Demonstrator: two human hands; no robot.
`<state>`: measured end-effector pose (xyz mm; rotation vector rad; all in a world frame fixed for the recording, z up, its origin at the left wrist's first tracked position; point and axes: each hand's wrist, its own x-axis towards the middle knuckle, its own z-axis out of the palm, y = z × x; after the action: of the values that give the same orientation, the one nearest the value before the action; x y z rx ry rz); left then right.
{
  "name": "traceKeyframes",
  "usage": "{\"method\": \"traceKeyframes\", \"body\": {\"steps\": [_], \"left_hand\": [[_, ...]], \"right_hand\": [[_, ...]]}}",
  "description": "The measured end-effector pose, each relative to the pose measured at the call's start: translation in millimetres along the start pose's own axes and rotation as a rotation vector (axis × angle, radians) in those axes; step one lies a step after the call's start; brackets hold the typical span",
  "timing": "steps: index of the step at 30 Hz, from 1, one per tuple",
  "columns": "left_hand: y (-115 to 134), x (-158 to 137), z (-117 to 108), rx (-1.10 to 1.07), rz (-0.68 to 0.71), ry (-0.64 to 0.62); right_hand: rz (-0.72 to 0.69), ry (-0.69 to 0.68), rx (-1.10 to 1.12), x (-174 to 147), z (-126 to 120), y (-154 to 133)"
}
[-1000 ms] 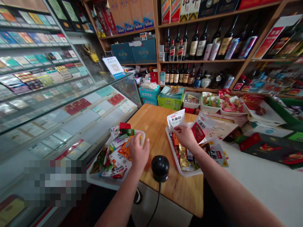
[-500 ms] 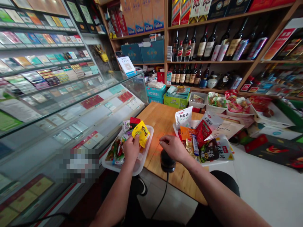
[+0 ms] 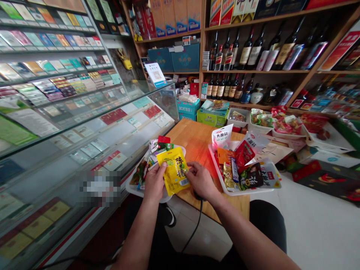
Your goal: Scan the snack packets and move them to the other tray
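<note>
Yellow packet (image 3: 174,175): held flat, face up, above the near left corner of the tabletop (image 3: 197,140), barcode toward the lower right.
Left hand (image 3: 154,182): grip pinching the packet's left edge, thumb on top.
Right hand (image 3: 200,180): grip pinching the packet's right edge, just over a black cable (image 3: 191,236) that hangs off the tabletop's near edge.
Left tray (image 3: 132,187): white, left of the packet, heaped with mixed snack packs.
Right tray (image 3: 247,190): white, right of the packet, holding upright packs, a red one and a white one among them.
Glass case (image 3: 84,123): far left of the tabletop.
</note>
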<state>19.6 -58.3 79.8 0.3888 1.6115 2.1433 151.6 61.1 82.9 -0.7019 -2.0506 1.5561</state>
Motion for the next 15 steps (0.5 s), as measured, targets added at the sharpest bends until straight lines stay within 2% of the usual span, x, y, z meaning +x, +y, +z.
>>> {"method": "traceKeyframes", "body": {"steps": [3, 8, 12, 15], "left_hand": [[-7, -13, -2, 0.013, -0.007, -0.051], [-22, -34, -9, 0.159, -0.076, -0.157], [-30, -37, -12, 0.181, -0.082, -0.154], [-29, -31, -10, 0.209, -0.054, -0.129]], "right_hand": [[0.049, 0.033, 0.076, -3, 1, 10], [0.095, 0.137, 0.166, -5, -7, 18], [0.122, 0.065, 0.255, -8, -18, 16], [0.089, 0.022, 0.196, -6, -31, 11]]}}
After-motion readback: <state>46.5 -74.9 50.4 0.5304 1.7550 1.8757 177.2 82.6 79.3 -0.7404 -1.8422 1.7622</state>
